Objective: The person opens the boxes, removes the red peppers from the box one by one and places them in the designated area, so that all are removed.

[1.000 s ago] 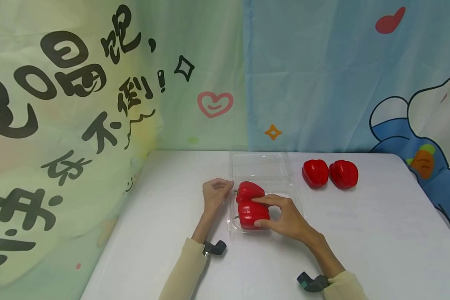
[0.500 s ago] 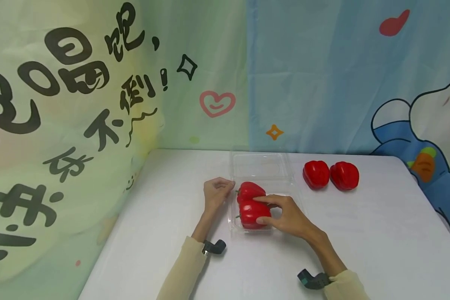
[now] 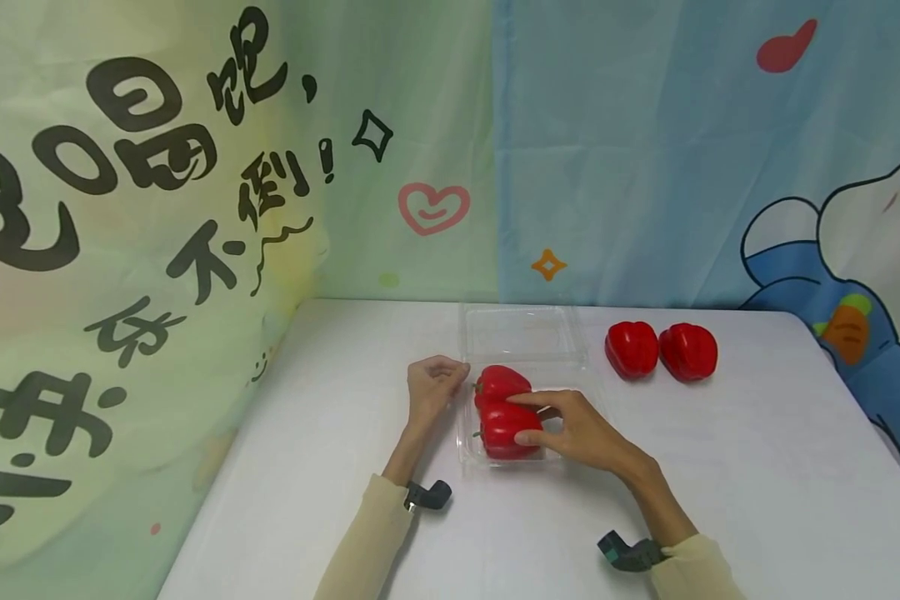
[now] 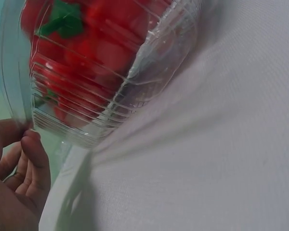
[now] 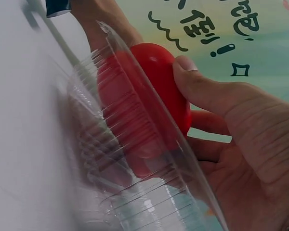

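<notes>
A clear plastic clamshell box (image 3: 521,333) lies unfolded on the white table, its lid flap at the back. Two red bell peppers with green stems sit in its front half, one behind the other. My left hand (image 3: 431,387) pinches the box's left rim between thumb and index finger, as the left wrist view shows. With thumb and fingers spread across it, my right hand (image 3: 588,435) grips the nearer bell pepper (image 3: 508,433). The farther bell pepper (image 3: 499,383) is right behind it. In the right wrist view, the box's ribbed wall (image 5: 149,207) partly covers a pepper (image 5: 159,67).
Two more red bell peppers, one on the left (image 3: 632,350) and one on the right (image 3: 688,352), lie side by side at the table's back right. A printed curtain (image 3: 600,150) hangs behind the white table (image 3: 757,467). Each wrist wears a small dark camera.
Both peppers in the box have shifted very slightly to the right, along with my right hand. My left hand keeps its hold on the rim.
</notes>
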`<action>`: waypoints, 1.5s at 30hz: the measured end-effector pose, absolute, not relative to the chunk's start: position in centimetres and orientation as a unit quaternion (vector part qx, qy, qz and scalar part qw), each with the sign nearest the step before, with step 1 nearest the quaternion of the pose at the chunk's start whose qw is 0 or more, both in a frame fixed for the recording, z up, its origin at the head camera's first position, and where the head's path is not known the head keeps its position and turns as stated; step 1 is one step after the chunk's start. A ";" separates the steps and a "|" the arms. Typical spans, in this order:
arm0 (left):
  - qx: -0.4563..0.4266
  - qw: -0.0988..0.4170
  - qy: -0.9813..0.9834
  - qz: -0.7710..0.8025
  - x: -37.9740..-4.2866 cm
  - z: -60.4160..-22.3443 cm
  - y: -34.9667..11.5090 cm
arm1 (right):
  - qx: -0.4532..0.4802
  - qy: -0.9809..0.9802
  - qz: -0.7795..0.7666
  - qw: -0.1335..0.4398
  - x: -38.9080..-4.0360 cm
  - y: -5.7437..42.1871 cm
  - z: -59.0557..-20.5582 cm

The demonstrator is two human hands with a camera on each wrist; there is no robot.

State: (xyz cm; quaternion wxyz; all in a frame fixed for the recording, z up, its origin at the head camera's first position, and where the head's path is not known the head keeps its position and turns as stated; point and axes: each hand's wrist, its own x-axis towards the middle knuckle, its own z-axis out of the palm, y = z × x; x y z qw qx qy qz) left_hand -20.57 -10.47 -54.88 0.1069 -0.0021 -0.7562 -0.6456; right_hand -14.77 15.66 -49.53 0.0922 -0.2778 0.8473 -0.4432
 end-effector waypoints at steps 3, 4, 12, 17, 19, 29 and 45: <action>-0.012 0.105 -0.758 -0.643 -20.6 -54.8 -10.5 | -0.273 0.848 -0.444 0.099 -14.8 15.8 -49.2; -0.014 0.104 -0.759 -0.642 -20.6 -54.8 -10.5 | -0.270 0.849 -0.443 0.101 -14.8 15.9 -49.1; -0.014 0.100 -0.767 -0.633 -20.5 -54.8 -10.4 | -0.256 0.843 -0.460 0.111 -14.7 16.5 -48.7; -0.006 0.094 -0.768 -0.634 -20.3 -54.8 -10.3 | -0.249 0.839 -0.470 0.113 -14.5 16.6 -49.3; -0.004 0.092 -0.769 -0.632 -20.3 -54.8 -10.3 | -0.247 0.838 -0.473 0.112 -14.4 16.6 -49.4; -0.002 0.094 -0.772 -0.629 -20.3 -54.7 -10.4 | -0.247 0.834 -0.485 0.096 -14.0 16.7 -49.2; 0.000 0.099 -0.767 -0.633 -20.4 -54.6 -10.3 | -0.231 0.839 -0.492 0.028 -13.1 16.7 -49.1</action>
